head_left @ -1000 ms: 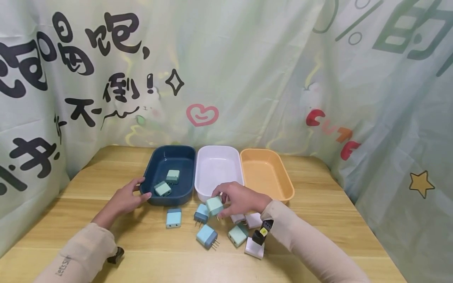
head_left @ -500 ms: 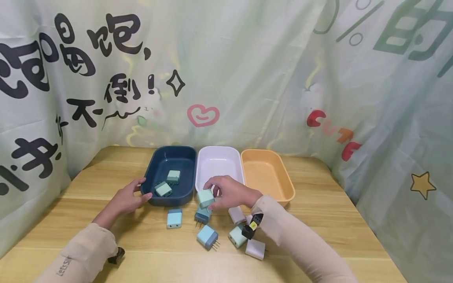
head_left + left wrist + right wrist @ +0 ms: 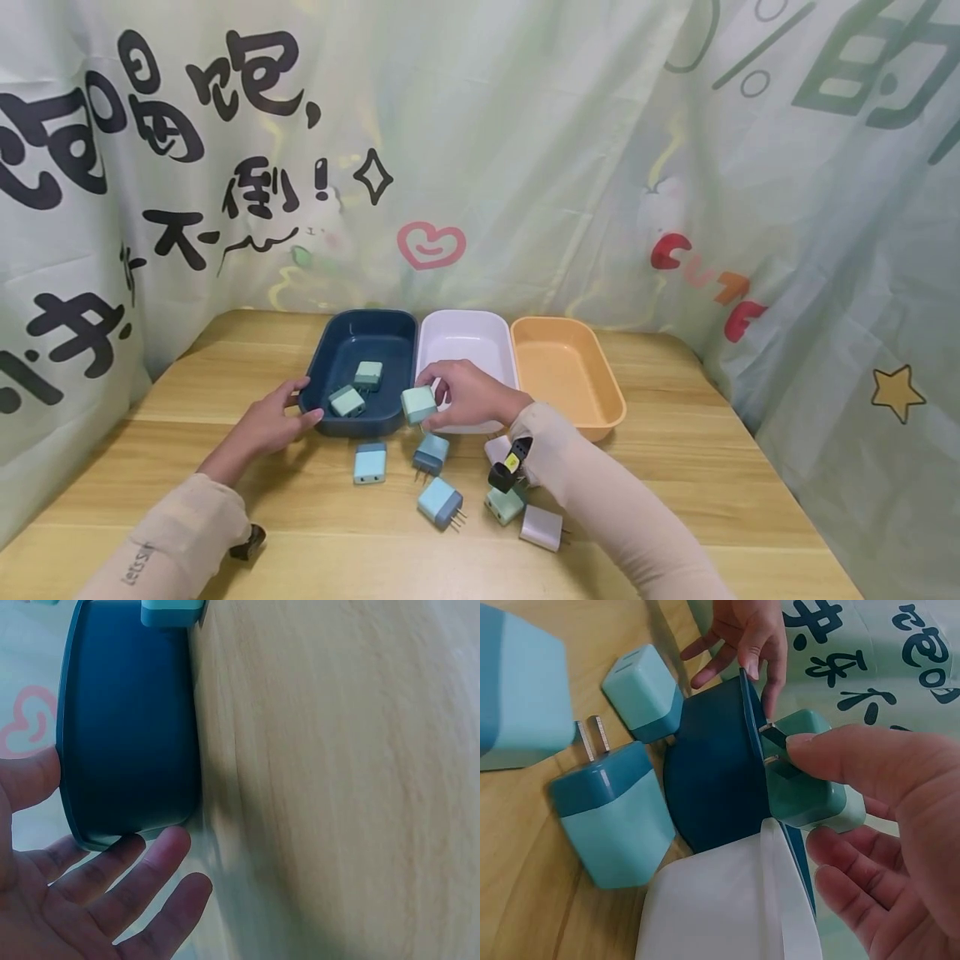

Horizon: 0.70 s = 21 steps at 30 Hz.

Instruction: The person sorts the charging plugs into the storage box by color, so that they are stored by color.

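My right hand [image 3: 472,393] pinches a green plug charger [image 3: 418,405] between thumb and fingers, above the front edge where the navy bin [image 3: 375,337] meets the white bin [image 3: 467,335]. Its two metal prongs show in the right wrist view beside the thumb [image 3: 832,754]. My left hand [image 3: 270,423] touches the near left corner of the navy bin, fingers spread and fairly straight, thumb at the rim in the left wrist view. Inside that bin lie two green chargers, one farther back [image 3: 368,374] and one nearer [image 3: 347,402].
Blue chargers lie in front of the bins: one at left [image 3: 370,463], one in the middle [image 3: 431,454], one nearer [image 3: 440,502]. Another green charger [image 3: 504,505] and a white charger [image 3: 542,527] lie farther right. An orange bin [image 3: 562,362] stands right of the white one.
My right hand has carried the green charger up and leftward, from above the loose chargers to the navy bin's right edge. My left hand has stayed at the bin's corner.
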{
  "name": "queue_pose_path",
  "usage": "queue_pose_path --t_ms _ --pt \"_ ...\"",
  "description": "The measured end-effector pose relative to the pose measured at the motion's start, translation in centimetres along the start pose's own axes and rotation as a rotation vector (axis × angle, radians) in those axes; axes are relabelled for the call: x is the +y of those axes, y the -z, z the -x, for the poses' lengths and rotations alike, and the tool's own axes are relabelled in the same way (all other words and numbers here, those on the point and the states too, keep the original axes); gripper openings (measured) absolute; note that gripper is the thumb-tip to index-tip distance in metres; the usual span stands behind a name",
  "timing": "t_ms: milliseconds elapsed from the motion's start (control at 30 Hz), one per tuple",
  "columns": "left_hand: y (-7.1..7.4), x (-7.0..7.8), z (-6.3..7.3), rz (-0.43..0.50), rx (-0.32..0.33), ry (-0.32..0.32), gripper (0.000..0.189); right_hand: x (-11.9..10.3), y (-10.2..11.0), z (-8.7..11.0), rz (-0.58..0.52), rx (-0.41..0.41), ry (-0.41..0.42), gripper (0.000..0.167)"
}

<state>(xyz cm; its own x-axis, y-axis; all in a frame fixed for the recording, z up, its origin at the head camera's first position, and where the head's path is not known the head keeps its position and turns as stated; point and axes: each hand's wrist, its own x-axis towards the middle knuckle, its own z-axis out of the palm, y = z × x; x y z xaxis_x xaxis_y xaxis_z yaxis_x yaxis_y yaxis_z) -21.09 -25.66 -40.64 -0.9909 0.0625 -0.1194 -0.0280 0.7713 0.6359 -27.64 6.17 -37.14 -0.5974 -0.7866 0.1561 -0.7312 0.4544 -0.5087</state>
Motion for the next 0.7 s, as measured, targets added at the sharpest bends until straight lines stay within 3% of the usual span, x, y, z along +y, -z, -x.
queue_pose_path --t_ms 367,700 --pt "-0.1 -0.1 -0.1 0.002 0.002 0.001 0.077 0.1 -0.4 -2.0 -0.038 0.016 -0.031 0.046" --pt "0.0 0.1 0.0 0.006 -0.014 0.034 0.078 -0.3 -0.7 -3.5 -0.058 0.006 -0.132 0.047"
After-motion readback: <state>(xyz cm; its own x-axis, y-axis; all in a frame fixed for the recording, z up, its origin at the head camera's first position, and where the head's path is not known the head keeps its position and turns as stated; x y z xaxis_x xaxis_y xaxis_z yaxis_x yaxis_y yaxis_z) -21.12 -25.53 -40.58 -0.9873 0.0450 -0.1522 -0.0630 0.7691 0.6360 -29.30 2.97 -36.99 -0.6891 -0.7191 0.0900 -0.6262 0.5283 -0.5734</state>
